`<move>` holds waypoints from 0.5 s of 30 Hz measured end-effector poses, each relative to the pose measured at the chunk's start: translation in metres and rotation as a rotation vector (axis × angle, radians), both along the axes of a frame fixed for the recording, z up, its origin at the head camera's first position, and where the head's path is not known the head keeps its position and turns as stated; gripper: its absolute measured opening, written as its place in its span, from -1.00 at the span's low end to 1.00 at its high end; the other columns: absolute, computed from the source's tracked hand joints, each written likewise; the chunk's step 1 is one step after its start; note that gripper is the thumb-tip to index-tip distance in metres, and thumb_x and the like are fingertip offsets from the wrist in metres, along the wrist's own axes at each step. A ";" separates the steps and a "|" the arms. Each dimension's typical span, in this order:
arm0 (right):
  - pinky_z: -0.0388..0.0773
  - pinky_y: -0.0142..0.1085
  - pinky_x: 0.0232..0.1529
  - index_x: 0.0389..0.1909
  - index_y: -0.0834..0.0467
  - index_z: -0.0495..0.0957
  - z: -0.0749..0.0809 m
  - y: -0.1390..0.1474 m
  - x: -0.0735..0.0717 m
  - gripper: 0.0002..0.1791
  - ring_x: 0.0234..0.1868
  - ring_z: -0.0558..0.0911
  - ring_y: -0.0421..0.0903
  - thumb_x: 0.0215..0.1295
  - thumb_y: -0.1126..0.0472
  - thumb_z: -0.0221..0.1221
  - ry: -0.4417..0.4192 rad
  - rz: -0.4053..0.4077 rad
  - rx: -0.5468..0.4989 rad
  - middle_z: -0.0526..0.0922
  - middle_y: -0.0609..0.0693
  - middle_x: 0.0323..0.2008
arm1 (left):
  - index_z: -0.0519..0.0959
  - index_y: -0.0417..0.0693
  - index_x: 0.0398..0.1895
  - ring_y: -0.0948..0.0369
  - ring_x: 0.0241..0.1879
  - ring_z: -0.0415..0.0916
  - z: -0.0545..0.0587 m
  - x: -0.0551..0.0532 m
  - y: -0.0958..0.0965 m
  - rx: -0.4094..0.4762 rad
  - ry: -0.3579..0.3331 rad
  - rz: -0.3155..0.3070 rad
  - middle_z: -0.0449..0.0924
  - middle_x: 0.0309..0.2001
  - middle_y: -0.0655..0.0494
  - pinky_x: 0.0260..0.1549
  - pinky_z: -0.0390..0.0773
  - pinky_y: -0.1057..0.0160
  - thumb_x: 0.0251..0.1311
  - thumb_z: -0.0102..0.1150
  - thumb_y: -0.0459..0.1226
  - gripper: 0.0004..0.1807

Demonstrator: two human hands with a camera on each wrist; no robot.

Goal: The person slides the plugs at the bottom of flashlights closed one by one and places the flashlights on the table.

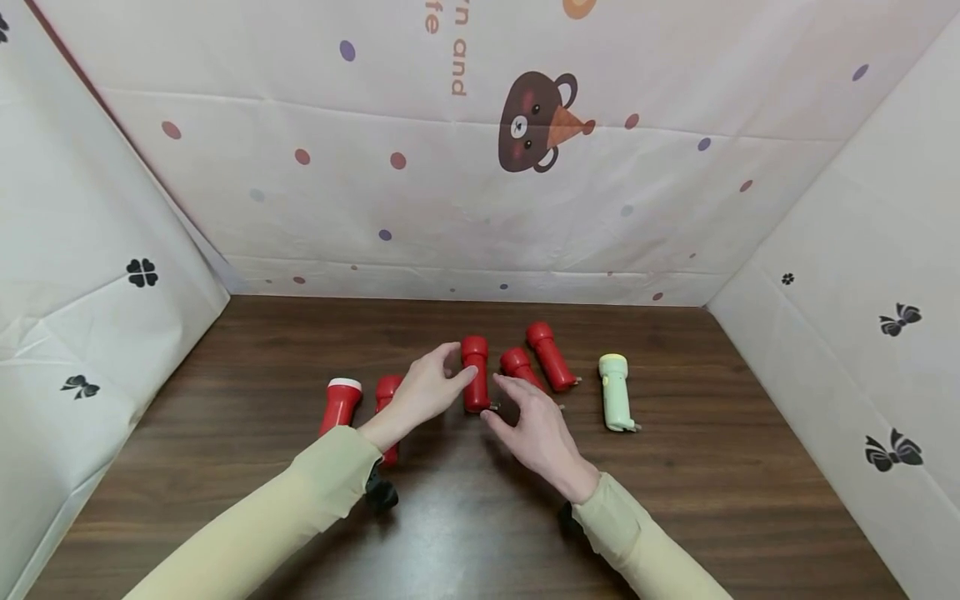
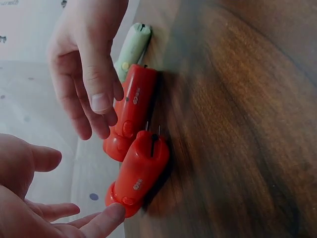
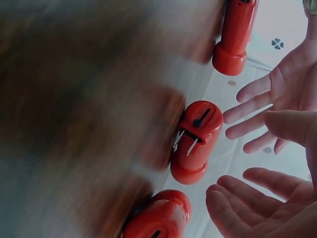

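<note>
A red flashlight (image 1: 475,393) lies mid-table, its head away from me and two metal prongs out at the tail. My left hand (image 1: 429,387) is at its left side, thumb and fingers spread apart; in the left wrist view a fingertip (image 2: 116,210) overlaps the flashlight's head (image 2: 130,206). My right hand (image 1: 534,429) hovers on the other side, fingers loosely extended, holding nothing. It partly hides a second red flashlight (image 1: 516,362). Another red one (image 1: 551,358) lies just beyond that, prongs showing as well.
Farther right is a pale green flashlight (image 1: 617,396) with a yellow rim. On the left, my left arm partly covers a red flashlight (image 1: 388,389) and a white-rimmed red one (image 1: 342,404). Patterned white cloth (image 1: 450,208) walls the wooden table (image 1: 712,500) at the back and sides.
</note>
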State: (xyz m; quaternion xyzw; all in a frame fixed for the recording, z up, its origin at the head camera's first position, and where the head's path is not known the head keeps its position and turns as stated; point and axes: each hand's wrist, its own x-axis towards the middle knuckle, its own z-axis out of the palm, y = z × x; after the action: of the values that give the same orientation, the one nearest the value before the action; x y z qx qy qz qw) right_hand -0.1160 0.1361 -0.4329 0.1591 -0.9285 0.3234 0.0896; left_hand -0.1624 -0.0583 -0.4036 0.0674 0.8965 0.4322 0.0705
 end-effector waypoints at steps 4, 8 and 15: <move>0.64 0.04 0.34 0.34 0.23 0.58 -0.001 0.000 -0.003 -0.39 0.34 0.67 0.09 0.29 0.12 0.44 -0.035 0.001 0.013 0.69 0.14 0.30 | 0.37 -0.21 0.52 -0.09 0.21 0.65 -0.002 -0.006 0.004 -0.026 0.007 -0.007 0.57 0.39 -0.21 0.24 0.64 -0.15 0.46 0.17 -0.05 -0.33; 0.65 0.04 0.33 0.34 0.24 0.58 -0.001 0.001 -0.005 -0.39 0.32 0.68 0.09 0.30 0.12 0.44 -0.051 0.006 0.025 0.69 0.15 0.30 | 0.35 -0.22 0.53 -0.12 0.31 0.59 -0.002 -0.009 0.009 -0.033 -0.018 -0.004 0.53 0.43 -0.21 0.33 0.59 -0.17 0.46 0.19 -0.06 -0.31; 0.66 0.06 0.31 0.34 0.24 0.58 -0.001 0.002 -0.007 -0.38 0.29 0.70 0.08 0.30 0.13 0.43 -0.086 0.004 0.022 0.69 0.15 0.30 | 0.35 -0.25 0.51 -0.12 0.27 0.60 -0.005 -0.016 0.016 -0.058 -0.032 0.009 0.58 0.37 -0.22 0.32 0.61 -0.15 0.43 0.20 -0.10 -0.31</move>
State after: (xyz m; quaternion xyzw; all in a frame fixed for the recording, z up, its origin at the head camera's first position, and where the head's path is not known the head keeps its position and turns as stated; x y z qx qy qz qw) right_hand -0.1229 0.1385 -0.4342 0.1478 -0.9346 0.3199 0.0474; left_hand -0.1782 -0.0426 -0.4088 0.0545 0.9078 0.4071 0.0849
